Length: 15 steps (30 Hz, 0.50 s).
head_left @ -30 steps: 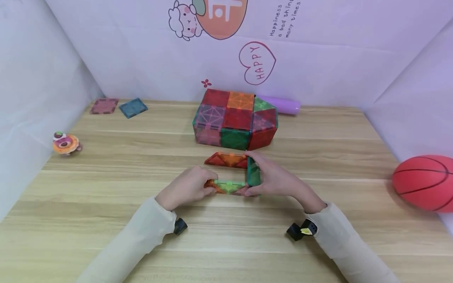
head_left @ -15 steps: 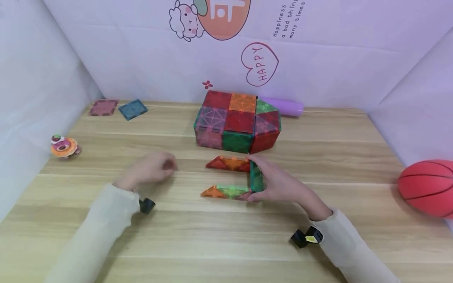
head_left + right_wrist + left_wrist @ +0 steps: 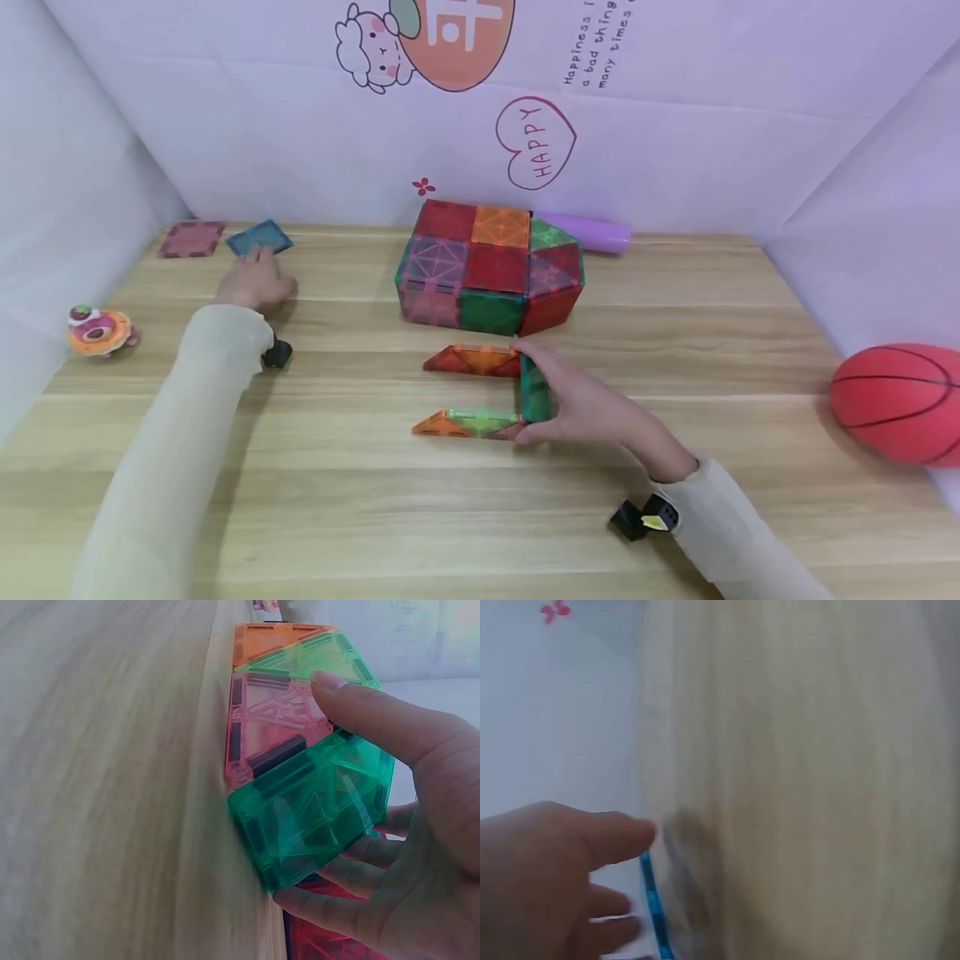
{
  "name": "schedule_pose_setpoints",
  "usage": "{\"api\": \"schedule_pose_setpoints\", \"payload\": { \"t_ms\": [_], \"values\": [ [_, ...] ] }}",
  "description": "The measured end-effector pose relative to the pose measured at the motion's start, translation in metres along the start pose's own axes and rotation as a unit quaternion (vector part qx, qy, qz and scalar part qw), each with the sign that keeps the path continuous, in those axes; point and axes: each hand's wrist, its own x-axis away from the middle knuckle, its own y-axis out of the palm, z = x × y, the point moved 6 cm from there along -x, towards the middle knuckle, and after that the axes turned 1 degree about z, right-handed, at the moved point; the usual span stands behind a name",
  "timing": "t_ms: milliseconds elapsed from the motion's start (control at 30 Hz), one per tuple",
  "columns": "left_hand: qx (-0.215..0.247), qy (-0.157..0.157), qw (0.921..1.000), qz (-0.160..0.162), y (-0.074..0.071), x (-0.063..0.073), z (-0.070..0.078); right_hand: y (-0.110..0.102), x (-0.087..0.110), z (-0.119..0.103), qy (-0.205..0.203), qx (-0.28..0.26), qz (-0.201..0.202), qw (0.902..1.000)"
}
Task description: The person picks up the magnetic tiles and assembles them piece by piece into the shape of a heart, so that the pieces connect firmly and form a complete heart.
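My left hand [image 3: 257,281] reaches to the back left, fingertips on the near part of a blue magnetic tile [image 3: 265,234] that lies on the table. In the left wrist view, the tile's blue edge [image 3: 655,907] shows beside the thumb and loosely bent fingers. My right hand [image 3: 592,407] holds an upright green magnetic tile [image 3: 322,806], its thumb at the near side and fingers around the far side. From that green tile run two low standing walls: a red and orange one [image 3: 474,360] behind, an orange, light green and pink one [image 3: 468,424] in front.
A larger block of coloured magnetic tiles [image 3: 491,271] stands behind the small walls. A purple cylinder [image 3: 592,234] lies at the back. A pink tile [image 3: 192,239] and a small toy figure [image 3: 101,332] are at left. A red basketball [image 3: 900,404] sits at right.
My left hand has let go of the front wall's orange end and moved back and left to the blue tile. The right hand keeps its hold on the green tile.
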Motion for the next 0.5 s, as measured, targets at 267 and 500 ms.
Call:
{"api": "schedule_pose_setpoints", "payload": {
  "t_ms": [267, 500],
  "values": [
    [-0.054, 0.017, 0.9970, -0.053, 0.002, 0.034, 0.025, -0.004, -0.003, -0.006, -0.002, -0.001, 0.003, 1.0000],
    [-0.064, 0.044, 0.9943, -0.073, 0.025, 0.084, 0.058, 0.001, 0.001, -0.004, 0.005, -0.006, -0.007, 0.9999]
  ]
}}
